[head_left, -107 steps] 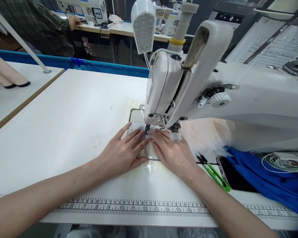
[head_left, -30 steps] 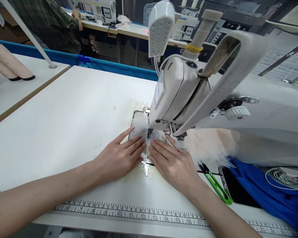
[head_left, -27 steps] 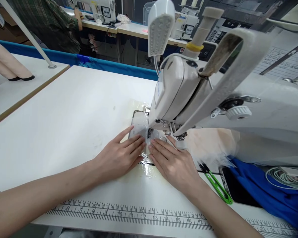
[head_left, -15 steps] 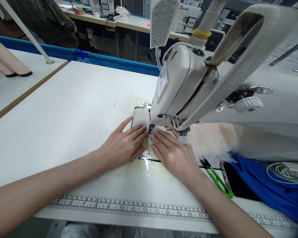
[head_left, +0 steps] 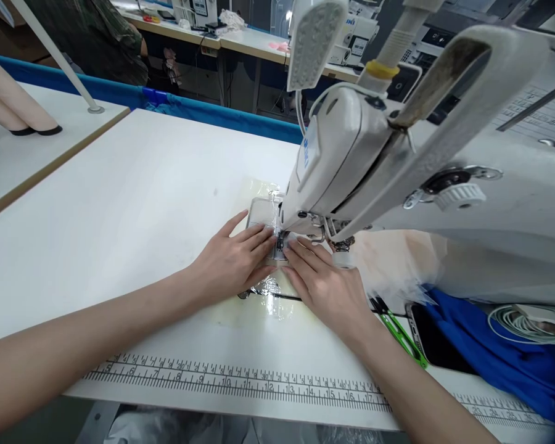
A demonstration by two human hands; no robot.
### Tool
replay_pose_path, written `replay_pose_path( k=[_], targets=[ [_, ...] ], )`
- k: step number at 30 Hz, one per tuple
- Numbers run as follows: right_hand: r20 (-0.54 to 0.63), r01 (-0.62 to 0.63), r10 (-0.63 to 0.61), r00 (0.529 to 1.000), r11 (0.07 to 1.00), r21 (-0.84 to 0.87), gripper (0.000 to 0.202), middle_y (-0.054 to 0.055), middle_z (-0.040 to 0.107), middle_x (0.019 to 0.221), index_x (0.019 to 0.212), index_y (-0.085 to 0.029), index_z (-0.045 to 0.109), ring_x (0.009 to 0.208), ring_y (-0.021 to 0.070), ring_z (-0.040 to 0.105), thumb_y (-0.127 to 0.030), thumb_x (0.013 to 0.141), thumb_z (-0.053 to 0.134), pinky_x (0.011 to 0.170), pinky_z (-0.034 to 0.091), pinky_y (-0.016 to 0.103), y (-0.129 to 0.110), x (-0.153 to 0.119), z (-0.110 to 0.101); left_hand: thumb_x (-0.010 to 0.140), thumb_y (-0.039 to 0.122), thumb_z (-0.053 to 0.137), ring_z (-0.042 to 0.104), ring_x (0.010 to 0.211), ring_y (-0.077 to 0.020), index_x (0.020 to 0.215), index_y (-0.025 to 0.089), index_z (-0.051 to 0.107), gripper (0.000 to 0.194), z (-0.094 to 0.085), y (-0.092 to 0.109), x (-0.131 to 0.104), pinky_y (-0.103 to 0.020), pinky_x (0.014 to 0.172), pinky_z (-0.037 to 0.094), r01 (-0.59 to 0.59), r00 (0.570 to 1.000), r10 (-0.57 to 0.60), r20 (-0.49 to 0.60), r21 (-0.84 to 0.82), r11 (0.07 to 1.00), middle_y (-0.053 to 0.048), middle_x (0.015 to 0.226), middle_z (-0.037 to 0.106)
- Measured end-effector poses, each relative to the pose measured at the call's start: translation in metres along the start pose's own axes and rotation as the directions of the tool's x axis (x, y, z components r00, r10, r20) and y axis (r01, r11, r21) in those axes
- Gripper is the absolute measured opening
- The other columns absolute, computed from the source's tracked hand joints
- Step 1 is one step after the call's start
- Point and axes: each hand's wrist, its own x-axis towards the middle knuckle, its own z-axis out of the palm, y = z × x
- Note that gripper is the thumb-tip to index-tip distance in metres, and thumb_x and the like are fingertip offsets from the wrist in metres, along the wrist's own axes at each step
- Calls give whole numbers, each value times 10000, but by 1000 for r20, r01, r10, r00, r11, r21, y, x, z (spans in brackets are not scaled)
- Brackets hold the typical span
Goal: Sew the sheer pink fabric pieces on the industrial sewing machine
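My left hand (head_left: pixel 234 259) lies flat left of the presser foot (head_left: pixel 280 240) of a white sewing machine (head_left: pixel 335 145). Its fingers are stretched out, their tips on a small, pale, see-through piece (head_left: pixel 261 211) with rounded corners under the foot. What the piece is made of, I cannot tell. On the other side of the foot, my right hand (head_left: pixel 330 287) rests with fingers extended and tips close to the foot. Both hands press down from above without gripping. Clear tape (head_left: pixel 271 285) shows between the wrists on the machine bed. My fingers hide part of the piece.
Green-handled thread snips (head_left: pixel 404 339), a dark phone (head_left: pixel 439 342) and blue cloth (head_left: pixel 494 364) lie right of my right forearm. Sheer pale fabric (head_left: pixel 398 259) sits beneath the machine arm. A printed ruler (head_left: pixel 245 383) runs along the front of the table. Another person (head_left: pixel 97 40) is at the far left.
The view has shifted slightly. Both hands stay flat beside the presser foot, with only slight movement of the fingers and the pale piece.
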Motion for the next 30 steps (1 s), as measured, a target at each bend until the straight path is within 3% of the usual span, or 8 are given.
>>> replay_pose_path(
  k=[7, 11, 14, 18, 20, 23, 26, 30],
  targets=[
    [-36, -7, 7, 999, 1000, 13, 197, 48, 762, 1016, 1037, -152, 700, 905, 225, 713, -248, 958, 548, 942, 501, 406, 3, -1, -5, 1003, 372, 434, 565, 1243, -278, 1275, 103, 590, 413, -6, -9, 2, -511, 1131, 355, 55, 998, -54, -16, 77, 995, -131, 1325, 615],
    [-38, -41, 43, 998, 996, 73, 198, 79, 766, 941, 1046, -138, 682, 881, 211, 713, -142, 942, 514, 885, 516, 364, 0, 0, -8, 965, 317, 523, 674, 934, -251, 1095, 100, 668, 292, -14, 0, -1, -480, 954, 492, 12, 999, -2, -51, 187, 982, -117, 1006, 714],
    [-6, -25, 27, 1000, 967, 253, 306, 91, 742, 1071, 1137, -125, 639, 977, 206, 695, -47, 916, 442, 899, 526, 355, -7, 1, -10, 946, 237, 552, 635, 723, -164, 899, 131, 690, 180, -23, 19, -7, -322, 686, 520, -216, 974, 219, -56, 55, 975, -55, 845, 695],
    [-14, 184, -205, 979, 844, 504, 307, 80, 704, 1186, 1149, -130, 634, 1121, 213, 637, -56, 909, 457, 998, 509, 394, -15, 3, -11, 973, 254, 480, 612, 700, -124, 826, 154, 666, 258, -34, 29, -13, -275, 624, 489, -512, 850, 469, -238, -165, 843, -16, 818, 700],
    [-70, 230, -232, 970, 794, 563, 261, 58, 745, 1047, 1000, -152, 672, 1008, 184, 674, -32, 897, 465, 998, 511, 388, -14, 3, -11, 974, 261, 463, 610, 690, -127, 814, 160, 637, 257, -37, 21, -13, -272, 586, 464, -367, 905, 317, -285, -144, 919, -9, 790, 689],
    [-93, 211, -195, 976, 759, 616, 266, 18, 743, 843, 807, -188, 649, 823, 148, 685, -7, 871, 464, 902, 544, 358, -8, 1, -13, 924, 380, 560, 604, 682, -153, 869, 157, 597, 233, -39, 7, -9, -276, 487, 360, 81, 996, -81, -47, -12, 997, -20, 835, 674],
    [-70, 171, -163, 984, 774, 609, 269, -3, 709, 739, 729, -192, 611, 718, 136, 664, 6, 832, 459, 771, 542, 321, 0, -2, -14, 857, 497, 620, 608, 712, -189, 886, 158, 570, 343, -40, 2, -5, -276, 461, 286, 311, 916, -324, 235, 91, 946, -31, 857, 654],
    [-38, 72, -61, 997, 826, 559, 293, -10, 660, 661, 681, -173, 580, 627, 125, 627, 54, 790, 431, 647, 493, 294, 4, -5, -12, 879, 365, 581, 547, 601, -147, 831, 201, 564, 172, -47, 3, -2, -256, 451, 252, 469, 797, -426, 429, 8, 883, 14, 800, 641]
  ],
)
